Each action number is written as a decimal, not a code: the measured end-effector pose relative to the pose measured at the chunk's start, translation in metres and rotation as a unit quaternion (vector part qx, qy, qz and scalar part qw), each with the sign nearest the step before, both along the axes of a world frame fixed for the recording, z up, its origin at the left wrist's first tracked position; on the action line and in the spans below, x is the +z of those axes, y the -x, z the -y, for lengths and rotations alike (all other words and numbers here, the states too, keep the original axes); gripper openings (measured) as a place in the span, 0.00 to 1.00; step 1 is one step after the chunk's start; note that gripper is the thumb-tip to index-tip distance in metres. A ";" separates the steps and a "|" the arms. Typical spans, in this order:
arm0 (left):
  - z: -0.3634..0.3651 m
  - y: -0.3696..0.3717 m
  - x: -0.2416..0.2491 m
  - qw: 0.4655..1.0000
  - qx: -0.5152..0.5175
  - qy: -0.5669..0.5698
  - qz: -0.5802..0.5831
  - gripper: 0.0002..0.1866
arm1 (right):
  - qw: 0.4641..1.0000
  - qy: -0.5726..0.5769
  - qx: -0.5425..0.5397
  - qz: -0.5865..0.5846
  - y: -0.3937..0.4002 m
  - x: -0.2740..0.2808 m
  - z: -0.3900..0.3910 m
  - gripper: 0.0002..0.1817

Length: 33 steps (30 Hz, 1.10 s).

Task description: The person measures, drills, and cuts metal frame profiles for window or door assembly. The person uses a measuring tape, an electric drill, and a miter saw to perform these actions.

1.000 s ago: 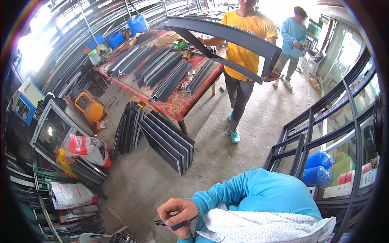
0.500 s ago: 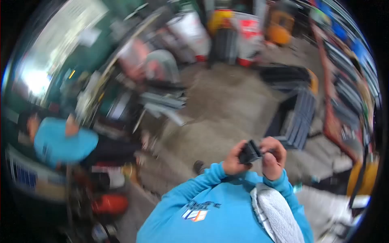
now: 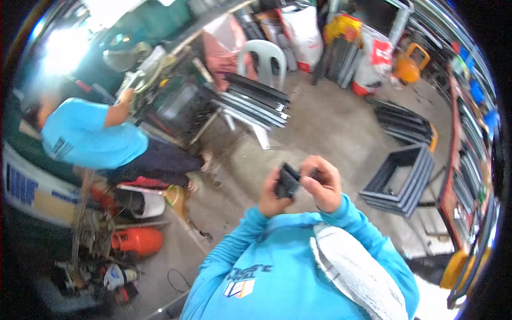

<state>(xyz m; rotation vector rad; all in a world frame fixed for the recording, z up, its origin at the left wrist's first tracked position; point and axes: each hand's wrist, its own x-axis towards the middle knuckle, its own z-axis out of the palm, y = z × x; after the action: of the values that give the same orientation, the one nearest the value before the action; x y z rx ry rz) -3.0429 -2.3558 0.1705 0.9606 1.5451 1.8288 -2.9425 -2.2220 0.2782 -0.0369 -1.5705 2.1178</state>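
Note:
My left hand point(image 3: 270, 196) is wrapped round a small black block-shaped piece point(image 3: 288, 181), held up in front of my chest. Close to its right side, my right hand point(image 3: 326, 185) is closed with thumb and fingers pinched together. A small dark bit point(image 3: 315, 174) shows between those fingers; its kind is too blurred to make out. Both hands are above the concrete floor, just beyond my blue shirt front point(image 3: 288, 266). A white cloth point(image 3: 357, 266) hangs over my right shoulder.
Stacked dark frames point(image 3: 408, 184) stand on the right, near a red-edged rack point(image 3: 450, 176). Black profiles point(image 3: 250, 101) lie across a white plastic chair point(image 3: 264, 53). A co-worker point(image 3: 93, 133) stands at a bench on the left, above an orange gas cylinder point(image 3: 137, 241).
My view has swung, so the room appears shifted and sharper. My hands sit further left in view, still holding the black piece and the small bit. The co-worker's arm reaches toward the bench.

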 end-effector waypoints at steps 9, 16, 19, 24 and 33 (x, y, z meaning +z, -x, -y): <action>0.028 0.049 0.003 0.998 0.049 -0.028 0.041 0.25 | 0.997 0.015 0.078 0.020 0.055 -0.016 0.005 0.08; -0.005 0.057 0.000 0.990 -0.057 -0.070 0.113 0.30 | 0.998 0.043 0.048 0.019 0.049 -0.013 -0.010 0.10; -0.037 0.050 -0.008 0.986 -0.111 -0.054 0.116 0.32 | 0.999 0.034 -0.013 0.008 0.030 -0.009 -0.026 0.11; -0.099 0.007 -0.009 0.965 -0.211 -0.044 0.152 0.33 | 0.991 0.025 -0.134 -0.003 -0.030 -0.002 -0.057 0.11; -0.192 -0.129 0.012 0.926 -0.348 -0.024 0.142 0.32 | 0.954 0.016 -0.299 -0.011 -0.189 -0.019 -0.105 0.14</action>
<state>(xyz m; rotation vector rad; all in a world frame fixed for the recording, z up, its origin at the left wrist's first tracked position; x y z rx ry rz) -2.9140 -2.1637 0.1827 1.0372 0.8296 1.4078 -2.7539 -2.1173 0.2597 -0.4423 -1.2983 1.6537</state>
